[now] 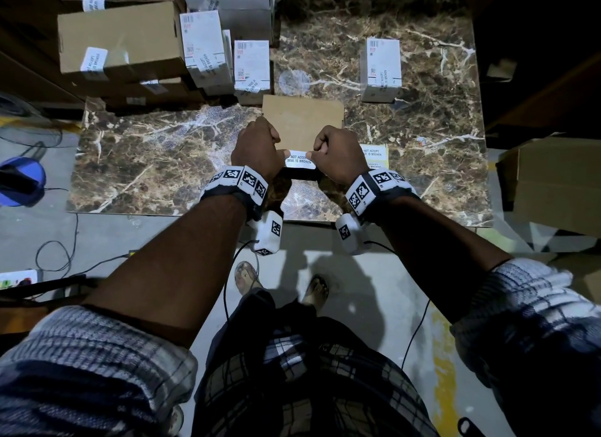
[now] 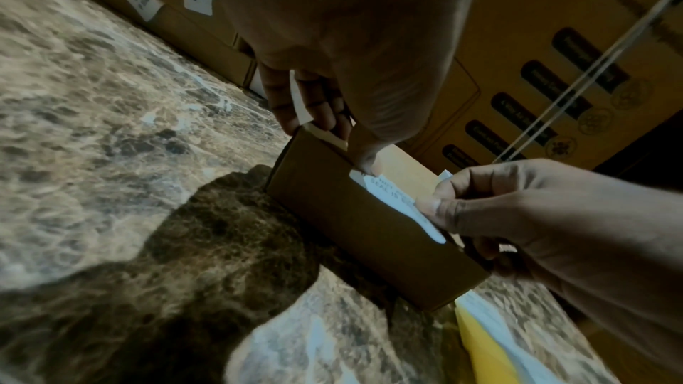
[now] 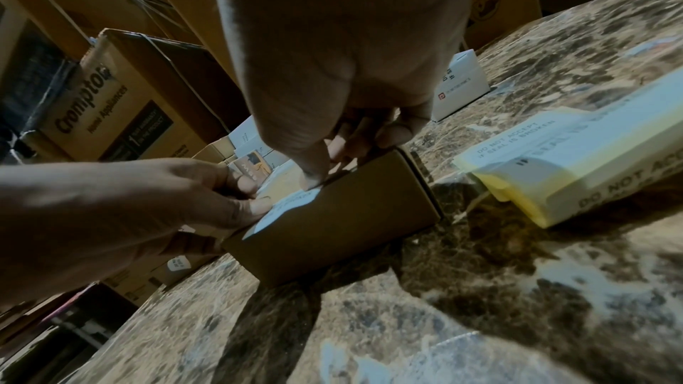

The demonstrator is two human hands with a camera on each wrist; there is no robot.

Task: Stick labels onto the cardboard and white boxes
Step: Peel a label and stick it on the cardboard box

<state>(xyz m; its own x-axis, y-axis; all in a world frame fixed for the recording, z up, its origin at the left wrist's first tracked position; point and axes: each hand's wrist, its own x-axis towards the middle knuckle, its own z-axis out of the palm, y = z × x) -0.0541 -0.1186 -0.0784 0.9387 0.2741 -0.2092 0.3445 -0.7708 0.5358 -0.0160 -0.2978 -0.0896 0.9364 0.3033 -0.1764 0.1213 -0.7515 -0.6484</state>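
From the head view, my left hand [image 1: 257, 147] and my right hand [image 1: 338, 150] sit close together at the near edge of a small cardboard box [image 1: 304, 121] on the marble table [image 1: 162, 163], each with fingers curled, pinching one end of a white label [image 1: 300, 159] stretched between them over that edge. Just right of my right hand lies a stack of labels [image 1: 377, 155] on yellow backing. A white box [image 1: 380, 70] stands alone far right on the table, and more white boxes [image 1: 252, 68] and a cardboard carton [image 1: 120, 39] with labels on them crowd the far left. From the left wrist, my left thumb tip presses one end of the label [image 2: 391, 200] against the box [image 2: 355, 229] at its top edge, while my right hand [image 2: 536, 215] pinches the other end, which curls off the side face. From the right wrist, my right thumb bears down on the top edge of the box [image 3: 343, 215], my left hand [image 3: 147, 203] pinches the label [image 3: 284, 209] at its left end, and the stack of labels [image 3: 576, 162] lies just right of the box on the table [image 3: 480, 302].
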